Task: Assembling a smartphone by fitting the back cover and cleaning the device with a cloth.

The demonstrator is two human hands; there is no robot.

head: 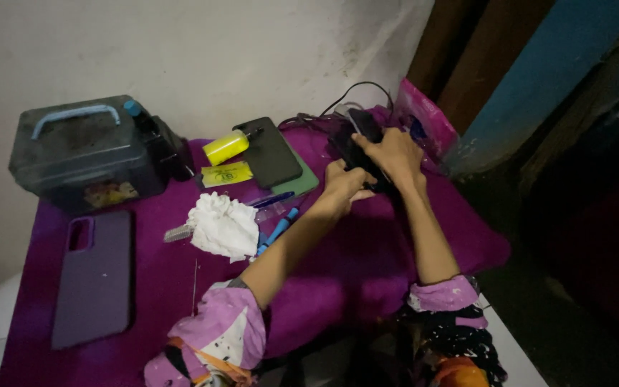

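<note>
- Both hands are up at the far right corner of the magenta cloth (367, 265) that covers the table, working on the same dark phone (364, 123).
- The right hand (390, 154) lies over the top of the phone with its fingers curled down around it, so it has a proper hold.
- The left hand (344, 184) is tucked in just below, fingers bent against the lower end of the phone. It's touching it for sure, but how tight the hold is I can't tell, it's too dark there.
- A black cable (356, 89) loops up behind the phone, and a pink packet (430, 122) sits just beside it at the cloth's edge.
- Middle of the cloth: a crumpled white tissue (222, 226), with a blue pen (279, 229) right next to it.
- Further back there's a yellow bottle (226, 147) resting against a dark phone case (272, 152) that's lying flat.
- Left side: a purple phone case (94, 279) lying flat, and behind it a grey plastic box (80, 154) with a light blue handle.
</note>
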